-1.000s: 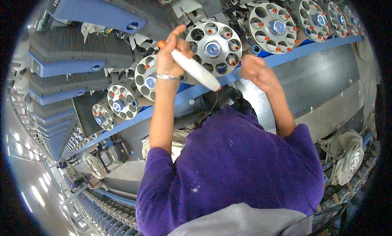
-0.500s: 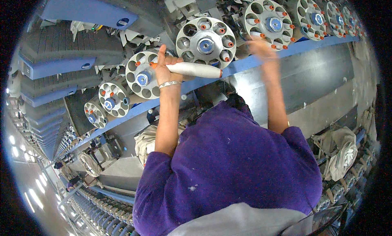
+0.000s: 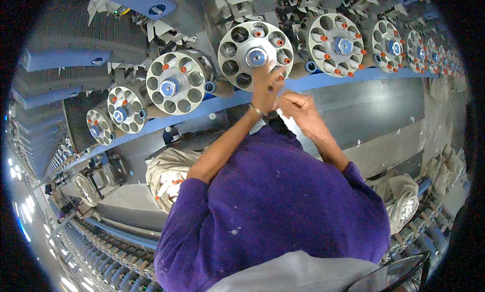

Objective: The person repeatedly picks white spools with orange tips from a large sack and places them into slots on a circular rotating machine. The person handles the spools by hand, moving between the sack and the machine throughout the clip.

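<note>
My left hand (image 3: 266, 89) is in front of the lower rim of the round magazine (image 3: 231, 81), a pale disc with holes and a blue hub. It is smeared by motion, so its fingers and anything in them are unclear. An orange-tipped yarn bobbin (image 3: 281, 78) shows beside it at the disc's lower right. Close by on the right, my right hand (image 3: 299, 108) has its fingers pressed together in a pinch. What lies between them is too small to see. White shows below that hand; whether it is a bobbin or glare I cannot tell.
More round magazines, one at the left (image 3: 191, 104) and one at the right (image 3: 328, 20), line the blue rail (image 3: 364, 79). Several hold orange-tipped bobbins. A cloth bag (image 3: 160, 163) with bobbins hangs at lower left; another bag (image 3: 399, 191) is at right.
My left hand has moved right to the middle magazine; the white bobbin it held no longer shows whole. My right hand has come down and left from the right-hand magazine, beside the left.
</note>
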